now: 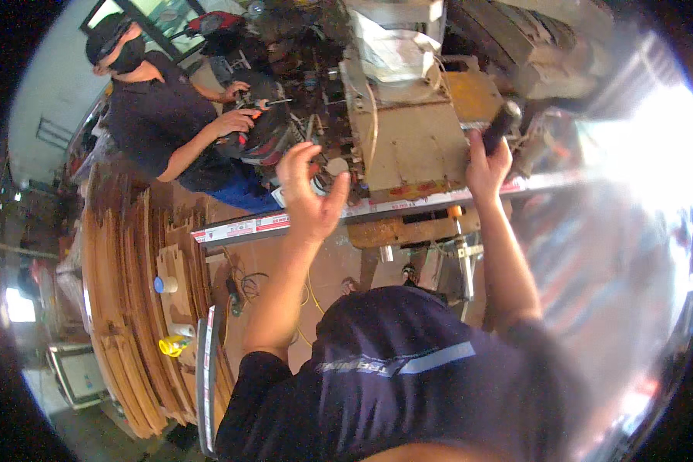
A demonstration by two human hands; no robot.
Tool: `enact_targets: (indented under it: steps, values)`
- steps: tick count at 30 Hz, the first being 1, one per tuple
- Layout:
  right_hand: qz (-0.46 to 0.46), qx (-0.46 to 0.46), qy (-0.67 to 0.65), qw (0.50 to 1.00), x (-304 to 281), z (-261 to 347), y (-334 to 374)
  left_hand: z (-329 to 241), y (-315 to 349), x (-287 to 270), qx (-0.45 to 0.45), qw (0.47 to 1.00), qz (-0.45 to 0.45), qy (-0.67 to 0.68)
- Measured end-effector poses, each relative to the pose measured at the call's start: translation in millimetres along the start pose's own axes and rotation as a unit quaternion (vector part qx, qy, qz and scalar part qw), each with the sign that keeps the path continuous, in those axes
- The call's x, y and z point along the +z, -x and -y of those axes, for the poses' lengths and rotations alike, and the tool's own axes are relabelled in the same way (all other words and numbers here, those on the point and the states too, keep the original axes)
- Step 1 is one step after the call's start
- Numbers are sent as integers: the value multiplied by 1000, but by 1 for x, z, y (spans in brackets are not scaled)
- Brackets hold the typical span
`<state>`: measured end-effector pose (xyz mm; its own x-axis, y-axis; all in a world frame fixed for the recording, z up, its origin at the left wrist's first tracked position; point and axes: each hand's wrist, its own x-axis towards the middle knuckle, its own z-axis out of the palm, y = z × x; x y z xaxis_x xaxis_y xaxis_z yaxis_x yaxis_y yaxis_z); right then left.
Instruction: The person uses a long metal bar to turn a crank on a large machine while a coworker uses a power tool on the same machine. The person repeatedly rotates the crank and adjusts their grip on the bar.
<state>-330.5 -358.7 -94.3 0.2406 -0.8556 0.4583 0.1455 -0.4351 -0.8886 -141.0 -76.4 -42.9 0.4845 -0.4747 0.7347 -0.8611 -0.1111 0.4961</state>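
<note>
My left hand (pixel 306 192) is raised with thumb and fingers apart and nothing between them. It hovers over the left stretch of a long straight bar (pixel 273 222) covered in white and red printed film. My right hand (pixel 488 165) is wrapped round a black round-ended tool (pixel 503 123), whose exact kind I cannot make out. The bar runs crosswise in front of a machine (pixel 404 146) with a flat, dusty metal bed. Below the bar, an orange-capped metal rod (pixel 462 245) sticks out from the machine's front.
On the left a co-worker (pixel 162 123) in dark clothes holds a red-handled screwdriver (pixel 263 105) over cluttered gear. Stacked brown boards (pixel 123 308) carry a yellow tape roll (pixel 174 345) and a blue-lidded container (pixel 165 285). A second film-covered strip (pixel 206 377) stands beside me. Yellow cable lies on the floor.
</note>
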Motion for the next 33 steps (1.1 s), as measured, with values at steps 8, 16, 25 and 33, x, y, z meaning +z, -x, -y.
enact_targets:
  steps: [8,16,25,33]
  values:
    - [-18,-5,23,1000,1,-6,0,18,15,60,-25,996,-87,10]
    - [-44,-7,44,998,10,12,3,43,14,65,17,993,-114,-20]
    - [-117,69,-17,991,13,8,5,60,6,75,80,982,-164,-47]
    - [-109,45,-41,992,12,4,6,61,7,74,80,985,-150,-33]
